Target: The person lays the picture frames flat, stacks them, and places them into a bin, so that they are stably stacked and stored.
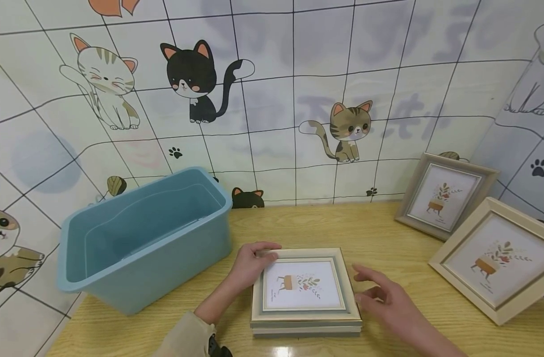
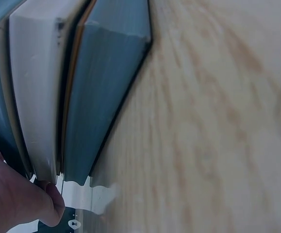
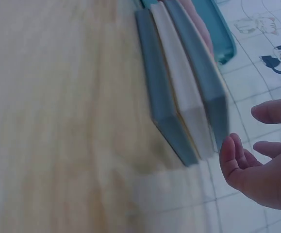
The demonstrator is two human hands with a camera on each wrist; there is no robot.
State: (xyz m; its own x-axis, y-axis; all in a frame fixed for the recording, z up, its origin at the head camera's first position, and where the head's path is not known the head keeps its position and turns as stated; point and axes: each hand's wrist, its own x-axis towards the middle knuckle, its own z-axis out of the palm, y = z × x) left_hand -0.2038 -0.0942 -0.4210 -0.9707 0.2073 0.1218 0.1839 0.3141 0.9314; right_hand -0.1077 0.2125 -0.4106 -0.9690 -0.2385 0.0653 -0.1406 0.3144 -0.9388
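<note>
A stack of three picture frames lies flat on the wooden table [image 1: 263,228]. The top picture frame [image 1: 305,316] is blue-grey with cream edging and a plant print turned sideways. Below it are a white frame [image 2: 36,92] and another blue-grey frame [image 2: 101,73], seen edge-on in the left wrist view. My left hand [image 1: 250,267] grips the stack's far left corner, thumb on the top frame and fingers over the far edge. Just off the stack's right side is my right hand [image 1: 388,300], its fingers loosely bent and holding nothing.
A blue plastic bin [image 1: 165,267] stands at the left, its visible inside bare. At the right, a taupe picture frame [image 1: 481,183] and a cream picture frame [image 1: 465,297] stand propped up. Behind the table rises a wall [image 1: 272,163] with a cat pattern.
</note>
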